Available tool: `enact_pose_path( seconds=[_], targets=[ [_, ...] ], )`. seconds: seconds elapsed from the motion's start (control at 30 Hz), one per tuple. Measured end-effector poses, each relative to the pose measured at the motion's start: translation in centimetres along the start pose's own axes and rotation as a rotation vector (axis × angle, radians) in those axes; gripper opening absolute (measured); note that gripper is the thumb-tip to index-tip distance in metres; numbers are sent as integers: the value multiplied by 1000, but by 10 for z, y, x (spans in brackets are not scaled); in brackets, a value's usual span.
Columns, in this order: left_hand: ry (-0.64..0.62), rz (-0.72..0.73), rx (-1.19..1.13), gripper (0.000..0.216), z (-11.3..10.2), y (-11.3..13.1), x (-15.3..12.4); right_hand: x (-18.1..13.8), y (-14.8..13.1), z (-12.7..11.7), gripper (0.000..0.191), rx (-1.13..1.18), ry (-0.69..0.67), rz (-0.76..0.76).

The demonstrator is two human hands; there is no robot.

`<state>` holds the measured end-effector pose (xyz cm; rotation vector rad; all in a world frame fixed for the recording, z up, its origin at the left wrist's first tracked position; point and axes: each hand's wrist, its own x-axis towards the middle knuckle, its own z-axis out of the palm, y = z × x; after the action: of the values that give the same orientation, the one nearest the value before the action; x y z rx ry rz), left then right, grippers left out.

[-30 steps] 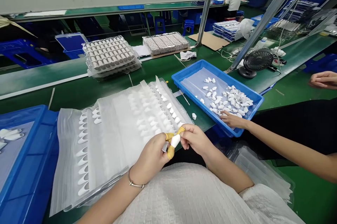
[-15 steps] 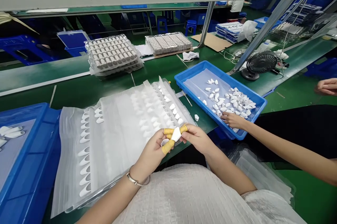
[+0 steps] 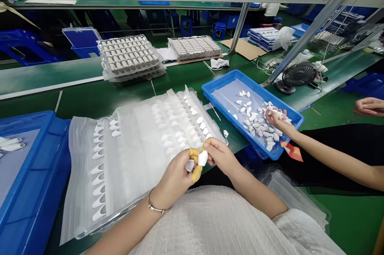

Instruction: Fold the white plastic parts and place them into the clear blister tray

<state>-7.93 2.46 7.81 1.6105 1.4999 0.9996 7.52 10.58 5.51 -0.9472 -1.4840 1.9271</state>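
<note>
Low over the table edge, my left hand (image 3: 178, 169) pinches a small white hollow piece (image 3: 203, 158) with a slanted end between thumb and finger, both in yellow finger cots. A second white piece (image 3: 190, 165) is tucked deeper in the same hand. Against the upper edge of the pinched piece is my right hand (image 3: 221, 154), its cotted fingertips pressed together; what lies between them is hidden. Just beyond my hands lies a clear tray (image 3: 220, 132) with rows of similar pieces, largely covered by a translucent sheet (image 3: 135, 143).
To the right, a blue bin (image 3: 220, 105) holds many loose white pieces; a co-worker's hand (image 3: 277, 121) is over it with pieces. One loose piece (image 3: 225, 133) lies beside the tray. Another blue bin (image 3: 39, 159) stands left. Filled trays (image 3: 130, 57) and a fan (image 3: 299, 74) stand behind.
My right fingers have drawn up slightly along the white piece, and the second piece in my left hand shows more. The co-worker's hand has lifted from the bin with pieces.
</note>
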Motion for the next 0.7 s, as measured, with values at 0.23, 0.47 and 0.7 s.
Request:
enact_pose_path(
  seconds=[0.23, 0.47, 0.7],
  targets=[
    [29, -26, -67, 11, 1, -3, -4, -6, -1, -1, 33, 69, -47, 4],
    [-4, -66, -206, 11, -2, -2, -7, -6, -3, 6, 34, 408, -87, 249],
    [115, -131, -359, 15, -14, -12, -24, -4, -11, 24, 34, 320, -159, 276]
  ],
)
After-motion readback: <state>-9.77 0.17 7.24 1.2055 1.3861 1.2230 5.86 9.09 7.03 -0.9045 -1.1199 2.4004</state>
